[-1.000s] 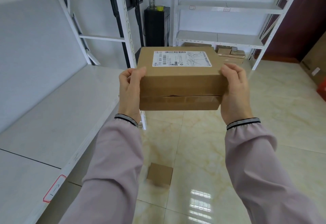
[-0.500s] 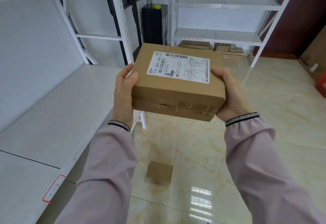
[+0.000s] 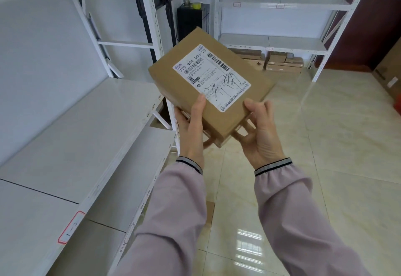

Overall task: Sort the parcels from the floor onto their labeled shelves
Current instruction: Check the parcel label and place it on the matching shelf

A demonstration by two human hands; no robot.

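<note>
You've tilted the box (image 3: 208, 93) label-up; your left hand (image 3: 192, 132) and right hand (image 3: 260, 136) grip its near end. It's unshelved beside the shelf (image 3: 71, 136); another parcel (image 3: 209, 212) waits below.

Both hands, left hand (image 3: 191, 132) and right hand (image 3: 261, 136), hold labelled parcel (image 3: 208, 89).

Both arms in loose, pale mauve-pink long fabric sleeves (image 3: 178, 221). Grey ribbed cuffs with dark stripe edging (image 3: 273, 165) at each wrist. Bare left hand (image 3: 191, 132), bare right hand (image 3: 261, 138); no gloves.

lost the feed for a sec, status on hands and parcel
Left hand and right hand both gripping parcel. Label up, tilted. White shelf at left, nothing between.
</note>
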